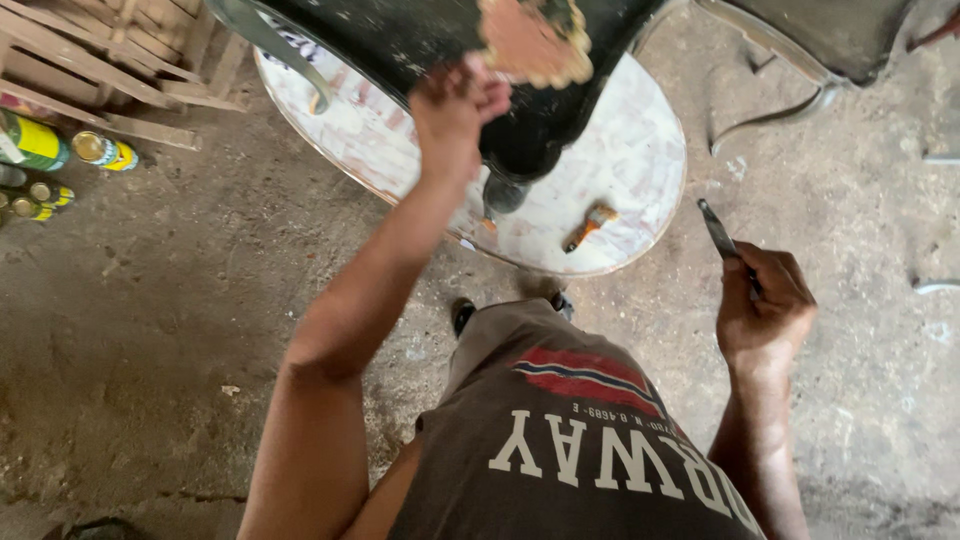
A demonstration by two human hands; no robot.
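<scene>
While the left hand (452,110) grips the dark chair (470,60) at its edge — fingers curled shut on it — the right hand (765,310) holds a tool (718,230) (blade projecting beyond the closed fingers), beside the round board (630,160).

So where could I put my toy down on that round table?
The near-right part of the round table is bare, around the small brush and out to the rim. The far-left strip beside the left hand is bare too. The middle is crowded: the black furniture piece stands there. The right hand holds a tool off the table.
</scene>
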